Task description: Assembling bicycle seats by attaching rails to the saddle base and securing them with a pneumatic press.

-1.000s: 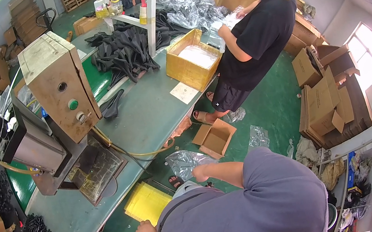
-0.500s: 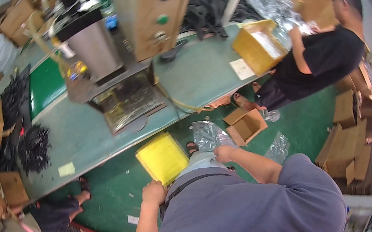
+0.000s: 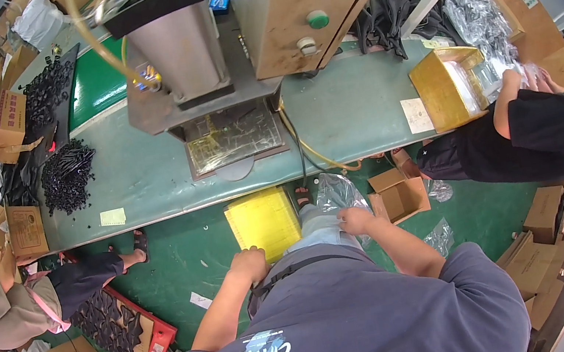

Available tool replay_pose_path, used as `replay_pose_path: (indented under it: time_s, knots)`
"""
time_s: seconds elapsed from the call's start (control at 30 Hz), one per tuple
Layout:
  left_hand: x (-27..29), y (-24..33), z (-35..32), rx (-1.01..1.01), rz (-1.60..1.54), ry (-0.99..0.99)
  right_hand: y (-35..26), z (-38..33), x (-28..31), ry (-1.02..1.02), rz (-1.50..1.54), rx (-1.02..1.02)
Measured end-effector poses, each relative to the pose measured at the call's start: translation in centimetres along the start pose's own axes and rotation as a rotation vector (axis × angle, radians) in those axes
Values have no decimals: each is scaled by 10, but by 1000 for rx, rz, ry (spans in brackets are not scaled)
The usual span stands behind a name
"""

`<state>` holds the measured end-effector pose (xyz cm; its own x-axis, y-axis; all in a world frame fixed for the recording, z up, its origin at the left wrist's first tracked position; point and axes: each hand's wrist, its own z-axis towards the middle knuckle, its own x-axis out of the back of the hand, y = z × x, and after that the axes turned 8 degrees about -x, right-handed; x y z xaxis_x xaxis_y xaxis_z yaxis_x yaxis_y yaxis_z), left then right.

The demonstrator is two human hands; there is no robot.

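**Yellow tray on the lap, one hand at its edge, the other on a clear bag**

A long green workbench (image 3: pixel 149 187) runs across the upper half of the view. On it stands a grey press machine (image 3: pixel 190 49) with a brown control box (image 3: pixel 308 0) beside it, and a flat plate (image 3: pixel 235 139) lies at the machine's foot. To the left on the bench sits a heap of small black parts (image 3: pixel 65 175). At the right end an open yellow carton (image 3: pixel 446 85) rests on the bench, where another person in a black shirt (image 3: pixel 544 136) bends over it. A third person crouches by a red crate (image 3: pixel 137 334) on the green floor at lower left.

Below the bench edge, the yellow tray (image 3: pixel 264 224) lies flat across the seated person's knees. The left hand (image 3: pixel 248 264) touches the tray's near corner, fingers curled over it; whether it truly grips is hard to tell from here. The right hand (image 3: pixel 357 221) is just right of the tray, apart from it, fingers pinched on a clear plastic bag (image 3: pixel 337 193). A small open cardboard box (image 3: pixel 400 193) sits on the floor beside that bag.
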<state>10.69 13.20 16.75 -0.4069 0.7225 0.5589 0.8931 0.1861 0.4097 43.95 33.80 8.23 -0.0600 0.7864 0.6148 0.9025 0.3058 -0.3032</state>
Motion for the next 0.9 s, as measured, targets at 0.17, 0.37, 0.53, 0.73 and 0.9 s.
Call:
replay_pose_path:
  time_s: [0.17, 0.37, 0.53, 0.73, 0.9]
  knots:
    - [55, 17, 70, 37, -96, 174, 24, 78, 64, -15, -15, 142]
    - [157, 15, 144, 135, -204, 496, 41, 178, 136, 138, 189, 222]
    - [196, -33, 204, 256, -129, 636, 70, 231, 163, 188, 251, 215]
    - [222, -92, 268, 487, -537, 759, 75, 219, 204, -172, 603, -78]
    - [203, -309, 269, 629, -348, 995, 45, 220, 236, -54, 492, 152]
